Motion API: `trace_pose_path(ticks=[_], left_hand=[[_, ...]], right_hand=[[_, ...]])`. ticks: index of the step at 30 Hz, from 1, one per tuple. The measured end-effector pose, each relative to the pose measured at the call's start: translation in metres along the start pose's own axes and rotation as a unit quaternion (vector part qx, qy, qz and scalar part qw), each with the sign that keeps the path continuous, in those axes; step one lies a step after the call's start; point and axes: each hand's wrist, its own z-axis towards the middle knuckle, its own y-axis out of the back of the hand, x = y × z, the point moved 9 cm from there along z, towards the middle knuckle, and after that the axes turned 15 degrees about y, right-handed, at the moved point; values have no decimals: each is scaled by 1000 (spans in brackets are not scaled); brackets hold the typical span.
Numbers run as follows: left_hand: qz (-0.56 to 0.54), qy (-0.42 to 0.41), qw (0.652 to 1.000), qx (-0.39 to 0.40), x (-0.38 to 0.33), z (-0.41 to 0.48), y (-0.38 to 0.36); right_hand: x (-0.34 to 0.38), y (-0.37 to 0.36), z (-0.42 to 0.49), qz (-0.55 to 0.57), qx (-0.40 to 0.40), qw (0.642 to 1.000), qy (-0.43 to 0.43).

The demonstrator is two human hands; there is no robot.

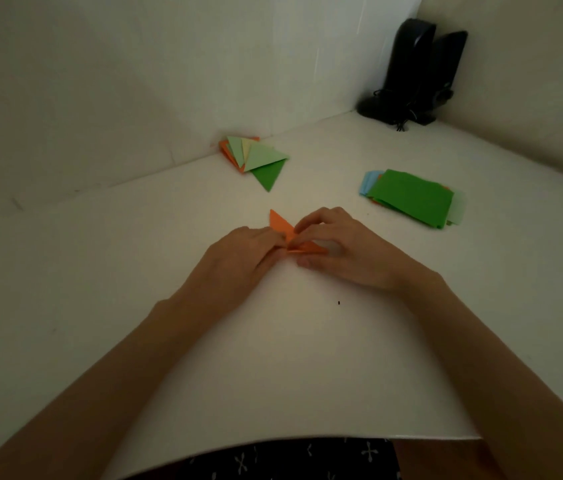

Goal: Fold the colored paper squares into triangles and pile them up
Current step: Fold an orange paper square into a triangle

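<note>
An orange paper (282,226), partly folded, lies on the white table (273,358) between my hands. My left hand (243,252) lies flat with its fingers pressing the paper's left part. My right hand (337,244) curls over the paper's right part, fingertips pinching a fold; one orange corner pokes out at the far left, another under my right palm. A pile of folded triangles (256,157), green, yellow and orange, lies at the back by the wall. A stack of unfolded squares (411,197), green on top with blue and orange below, lies to the right.
Two black speakers (418,71) with cables stand in the back right corner. White walls close off the table at the back and right. The table's front edge runs along my lap at the bottom.
</note>
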Motion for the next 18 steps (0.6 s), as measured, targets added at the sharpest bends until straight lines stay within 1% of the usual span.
trace_pose_path(ticks=[2,4,7,9,12,15,17,18], left_hand=[[-13,20,1000,-13,4,2,5],[-11,18,999,-26,4,2,11],[10,8,1000,-28,1,-3,13],[9,27,999,-30,3,-4,14],[-41,81,994,-53,12,-3,19],[-56,77,993,-63,11,-4,21],[-64,66,995,-47,10,-5,20],[-71,64,995,-39,11,-6,21]], right_hand=[[-1,2,2,-21,-26,999,15],[0,5,2,-27,-45,998,22],[2,4,2,-11,-51,998,18],[3,2,3,4,-61,998,6],[-4,-1,8,33,-85,995,-50],[-12,-3,13,68,-98,988,-97],[-10,-2,13,95,-104,986,-89],[-7,-2,12,94,-90,989,-74]])
